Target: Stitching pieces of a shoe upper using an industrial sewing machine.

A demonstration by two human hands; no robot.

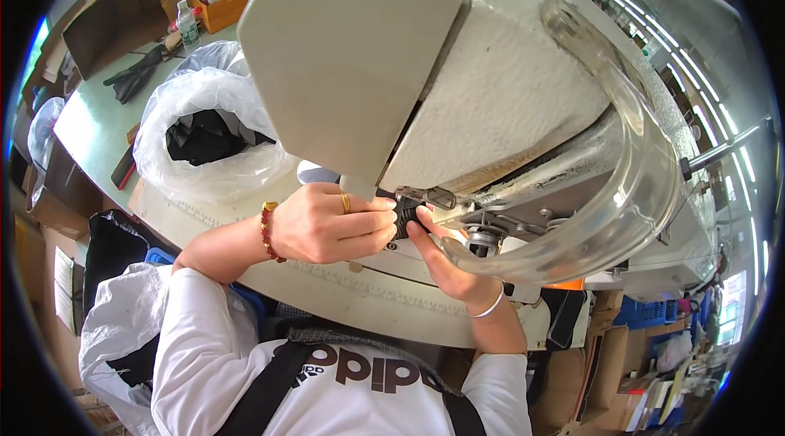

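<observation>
A small black piece, seemingly fabric [405, 213], sits under the head of a cream-coloured sewing machine [343, 51]. My left hand [331, 225] pinches its left side between thumb and fingers. From the right, my right hand [446, 260] grips the piece's other edge with thumb and forefinger. Just above the fingertips is a metal part of the machine [431, 196]. A round metal fitting [484, 241] lies right of my right hand. The piece's exact shape is partly hidden by my fingers.
A curved clear plastic guard [646, 182] arcs over the right side. On the table's left stands a clear plastic bag [155, 154] holding black pieces [200, 137]. Behind it are a bottle [187, 24] and an orange box [225, 11]. Black material [564, 317] hangs over the right front edge.
</observation>
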